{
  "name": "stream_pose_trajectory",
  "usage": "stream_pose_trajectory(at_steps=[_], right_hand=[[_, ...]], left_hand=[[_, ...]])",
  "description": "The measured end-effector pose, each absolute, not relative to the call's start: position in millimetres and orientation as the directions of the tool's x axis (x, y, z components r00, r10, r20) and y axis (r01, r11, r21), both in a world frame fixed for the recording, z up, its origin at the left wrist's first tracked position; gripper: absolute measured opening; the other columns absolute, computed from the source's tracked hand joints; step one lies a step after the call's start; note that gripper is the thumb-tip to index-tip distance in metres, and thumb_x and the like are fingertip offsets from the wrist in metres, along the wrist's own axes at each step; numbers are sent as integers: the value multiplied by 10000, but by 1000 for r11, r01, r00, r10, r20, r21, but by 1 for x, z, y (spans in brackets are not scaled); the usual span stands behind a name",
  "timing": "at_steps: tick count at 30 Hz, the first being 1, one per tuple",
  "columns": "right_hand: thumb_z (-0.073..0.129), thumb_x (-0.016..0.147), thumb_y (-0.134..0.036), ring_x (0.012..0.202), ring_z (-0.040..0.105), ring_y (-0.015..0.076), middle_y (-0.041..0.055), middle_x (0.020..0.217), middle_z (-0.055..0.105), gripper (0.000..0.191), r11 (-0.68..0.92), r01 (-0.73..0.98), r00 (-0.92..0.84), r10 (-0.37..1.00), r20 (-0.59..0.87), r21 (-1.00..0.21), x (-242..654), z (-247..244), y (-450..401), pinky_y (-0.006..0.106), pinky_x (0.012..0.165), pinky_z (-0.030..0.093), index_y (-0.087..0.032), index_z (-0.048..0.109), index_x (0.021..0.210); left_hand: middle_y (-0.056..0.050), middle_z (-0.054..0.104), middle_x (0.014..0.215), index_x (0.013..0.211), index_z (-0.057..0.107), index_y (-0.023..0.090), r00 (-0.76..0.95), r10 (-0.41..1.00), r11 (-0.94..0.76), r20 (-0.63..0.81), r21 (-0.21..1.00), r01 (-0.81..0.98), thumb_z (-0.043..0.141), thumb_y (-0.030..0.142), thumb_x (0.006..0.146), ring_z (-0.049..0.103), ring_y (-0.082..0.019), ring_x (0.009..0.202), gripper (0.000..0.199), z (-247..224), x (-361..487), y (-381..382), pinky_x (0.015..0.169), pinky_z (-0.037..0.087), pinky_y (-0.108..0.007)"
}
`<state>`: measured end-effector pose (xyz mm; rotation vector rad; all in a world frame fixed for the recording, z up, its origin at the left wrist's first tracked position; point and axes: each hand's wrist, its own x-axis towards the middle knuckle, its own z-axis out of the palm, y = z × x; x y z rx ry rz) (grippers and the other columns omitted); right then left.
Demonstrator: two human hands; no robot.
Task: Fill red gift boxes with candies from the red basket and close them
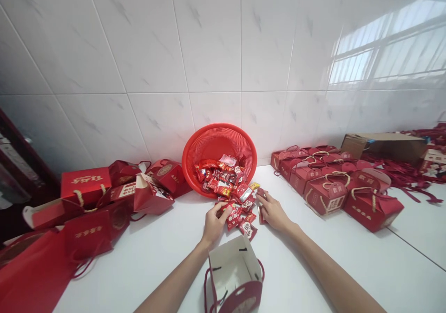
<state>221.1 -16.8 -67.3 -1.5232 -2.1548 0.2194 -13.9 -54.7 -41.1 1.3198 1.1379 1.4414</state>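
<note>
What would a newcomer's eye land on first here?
Probably the bright red plastic basket, tipped against the tiled wall, with wrapped candies spilling out onto the white tabletop. Next, the open gift box in front, between the forearms, its pale inside bare, and the closed red boxes grouped at right.

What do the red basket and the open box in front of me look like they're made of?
The basket looks like glossy molded plastic: one even red, with rows of small holes through its wall. The open box seems to be folded card or paperboard, pale and fairly matte inside and dark red outside, judging by its thin, flat, creased panels. Its side cords are probably textile, though their weave isn't clear.
</note>
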Motion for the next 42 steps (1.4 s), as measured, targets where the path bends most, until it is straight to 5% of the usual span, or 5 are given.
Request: stream_pose_trajectory(at_steps=[9, 24, 30, 36, 42], right_hand=[[558, 835, -360, 1167, 643, 282, 110, 1267, 696, 435, 336, 335, 159, 901, 404, -880, 231, -63, -9, 451, 989, 520, -205, 692, 1219], [792, 679, -537, 746, 659, 197, 41, 836, 707, 419, 251, -127, 130, 963, 235, -960, 223, -37, -28, 313, 655, 539, -198, 668, 891], [792, 717, -483, 754, 646, 175, 37, 954, 708, 485, 241, -159, -7, 970, 245, -958, 208, -30, -42, 306, 686, 560, -231, 631, 1099], [690, 823, -448, 684, 615, 163, 35, 907, 687, 482, 247, 1, -194, 951, 242, -969, 197, -37, -47, 232, 510, 463, -223, 595, 1238], [559, 876, -330, 1029, 653, 246, 83, 1208, 686, 388, 444, 308, -239, 892, 384, -841, 189, -41, -40, 373, 869, 535, -229, 639, 1242]], left_hand=[[-49, 735, 765, 816, 726, 151, -81, 980, -185, 181, 981, -50, 777, 480, 665, 637, -190, 697, 366, -39, -14, -55, 660, 509, -284], [-56, 735, 799, 835, 731, 150, -87, 975, -207, 204, 978, -19, 761, 502, 699, 637, -194, 726, 379, -40, -14, -56, 687, 513, -292], [-63, 739, 822, 890, 722, 150, -94, 970, -227, 223, 973, -35, 733, 527, 746, 643, -199, 744, 403, -43, -13, -56, 717, 509, -298], [-63, 735, 859, 911, 717, 163, -113, 962, -253, 248, 967, -30, 725, 544, 765, 652, -215, 804, 408, -46, -15, -54, 763, 509, -306], [-41, 694, 786, 863, 695, 169, -199, 951, -250, 238, 968, -37, 675, 515, 810, 603, -181, 714, 351, -50, -17, -52, 692, 486, -287]])
